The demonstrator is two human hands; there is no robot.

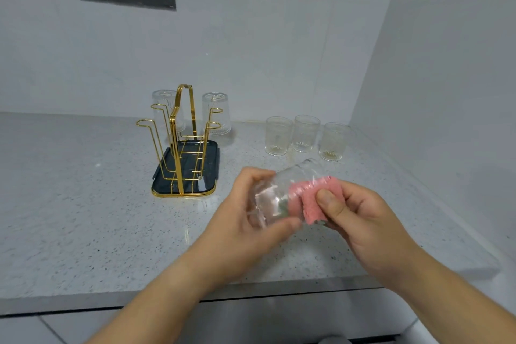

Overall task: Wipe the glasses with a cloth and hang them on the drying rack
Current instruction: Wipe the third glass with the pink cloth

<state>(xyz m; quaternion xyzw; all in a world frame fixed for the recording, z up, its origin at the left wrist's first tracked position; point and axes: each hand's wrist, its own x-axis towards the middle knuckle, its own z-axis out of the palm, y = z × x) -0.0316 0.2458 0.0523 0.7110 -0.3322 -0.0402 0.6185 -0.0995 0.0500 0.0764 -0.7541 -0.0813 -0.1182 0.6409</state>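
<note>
Glasses sit in two groups on the counter (83, 204): two hung glasses (216, 113) are upside down on the drying rack (183, 148), and three upright glasses (305, 132) wait to its right. Above the counter's front, the left hand (243, 218) curls round the held glass (279, 198), which lies on its side. The right hand (363, 220) pinches the pink cloth (312, 198) against its wall. It would be best to turn the glass slowly, press the cloth flat, and cover the rim.

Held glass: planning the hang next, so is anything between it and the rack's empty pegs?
Nothing visible. Only open counter lies between the held glass and the rack, whose near pegs are free.
</note>
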